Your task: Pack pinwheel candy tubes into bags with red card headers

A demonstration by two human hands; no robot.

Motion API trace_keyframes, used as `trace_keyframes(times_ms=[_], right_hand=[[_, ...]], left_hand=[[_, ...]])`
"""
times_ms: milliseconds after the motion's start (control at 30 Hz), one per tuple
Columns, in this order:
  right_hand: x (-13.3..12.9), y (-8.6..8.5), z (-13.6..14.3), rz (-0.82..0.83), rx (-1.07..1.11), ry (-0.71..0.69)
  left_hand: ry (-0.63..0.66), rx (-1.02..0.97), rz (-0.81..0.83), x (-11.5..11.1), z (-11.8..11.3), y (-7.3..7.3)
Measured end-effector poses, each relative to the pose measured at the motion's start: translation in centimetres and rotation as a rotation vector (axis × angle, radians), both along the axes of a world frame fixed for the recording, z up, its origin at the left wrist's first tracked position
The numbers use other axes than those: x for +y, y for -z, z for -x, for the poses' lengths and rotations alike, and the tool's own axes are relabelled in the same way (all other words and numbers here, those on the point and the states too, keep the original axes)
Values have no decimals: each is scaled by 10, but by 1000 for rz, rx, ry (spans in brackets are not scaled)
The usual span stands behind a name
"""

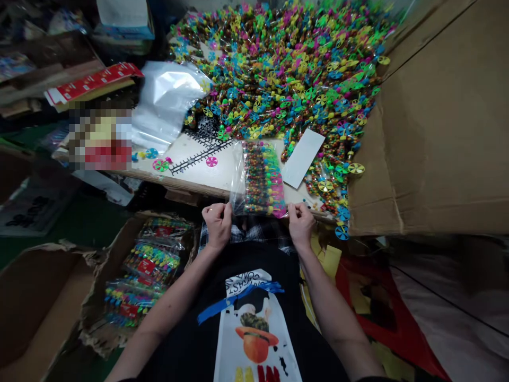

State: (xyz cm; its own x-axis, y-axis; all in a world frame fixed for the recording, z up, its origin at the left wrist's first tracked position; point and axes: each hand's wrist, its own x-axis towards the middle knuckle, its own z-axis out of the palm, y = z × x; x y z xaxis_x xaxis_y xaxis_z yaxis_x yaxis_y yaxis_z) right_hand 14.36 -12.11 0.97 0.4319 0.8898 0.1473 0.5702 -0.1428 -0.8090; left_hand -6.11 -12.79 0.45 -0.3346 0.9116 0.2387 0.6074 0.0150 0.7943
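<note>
A clear plastic bag (264,178) lies at the table's front edge, its near end over the edge. Inside it sits a row of small tubes of coloured beads or candies with bright plastic fan tops, mostly green and pink. My left hand (217,224) pinches the bag's near left corner, fingers closed. At the near right corner my right hand (301,225) is closed in the same kind of pinch. Just right of the bag rests a white card (304,158). Black toothed plastic strips (201,155) lie to its left.
A big heap of loose fan-topped tubes (286,69) covers the back of the table. Flat clear bags (163,101) lie at the left. A tall cardboard box (445,122) walls off the right side. Below left, an open carton (99,318) holds several filled bags (153,260).
</note>
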Motion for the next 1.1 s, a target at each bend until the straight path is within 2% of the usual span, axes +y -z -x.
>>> trace_keyframes(times_ms=[267, 433, 567, 633, 733, 800, 867, 933, 967, 1100], right_hand=[[6, -5, 2, 140, -194, -56], [13, -20, 10, 368, -377, -109], [18, -30, 17, 479, -500, -114], [19, -33, 19, 503, -510, -116], [18, -33, 19, 505, -507, -120], [18, -32, 19, 489, -494, -125], [17, -33, 18, 480, -474, -131], [16, -33, 17, 493, -443, -133], [16, -34, 15, 506, -418, -133], [22, -30, 2, 504, -313, -97]], left_hand=[[-41, 258, 85, 5, -1, -8], [-25, 447, 269, 11, -9, -15], [11, 485, 404, 20, -11, -24], [-11, 500, 377, 21, -11, -29], [-19, 525, 143, 16, -17, -34], [121, 553, -52, 11, -25, -34], [347, 604, -160, 9, -36, -32], [515, 664, -135, 11, -43, -28], [555, 694, -91, 14, -45, -26], [603, 783, 43, 25, -40, -20]])
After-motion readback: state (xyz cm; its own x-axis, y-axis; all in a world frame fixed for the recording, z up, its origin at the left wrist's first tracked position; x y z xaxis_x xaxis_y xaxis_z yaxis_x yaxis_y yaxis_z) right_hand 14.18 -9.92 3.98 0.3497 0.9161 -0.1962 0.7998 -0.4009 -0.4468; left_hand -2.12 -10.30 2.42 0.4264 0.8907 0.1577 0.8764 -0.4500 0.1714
